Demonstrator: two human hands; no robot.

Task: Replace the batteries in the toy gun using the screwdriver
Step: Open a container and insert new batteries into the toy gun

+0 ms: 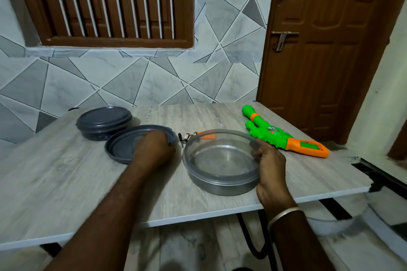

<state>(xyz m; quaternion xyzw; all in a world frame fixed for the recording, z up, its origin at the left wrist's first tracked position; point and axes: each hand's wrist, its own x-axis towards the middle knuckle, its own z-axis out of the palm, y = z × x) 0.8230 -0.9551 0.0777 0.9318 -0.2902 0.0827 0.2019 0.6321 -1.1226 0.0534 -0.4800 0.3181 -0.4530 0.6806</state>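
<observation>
View from a head-worn camera, looking down at a grey wood-grain desk (66,193) set against a tiled wall.

The toy gun (279,136), green with orange trim, lay flat near the desk's far right corner, muzzle toward the wall and orange grip toward the right edge. No hand touched it.

The right hand (268,160) was clamped on the right rim of a shallow round metal bowl (220,185), thumb over the rim and fingers down the outer wall. The bowl stood toward the right of the desk, closer to the near edge than the gun. A thin bangle (283,213) circled that wrist.

The left hand (154,147), blurred, rested on a dark round lid (121,149) lying flat left of the bowl, with its fingers curled over the lid's right rim. Behind the lid, toward the far left corner, sat a closed dark tub (103,123).

Between lid and bowl, toward the far edge, lay a small dark screwdriver (181,138) and, just beside it, two batteries (187,137). An orange piece (207,135) lay behind the bowl; what it was could not be told.
</observation>
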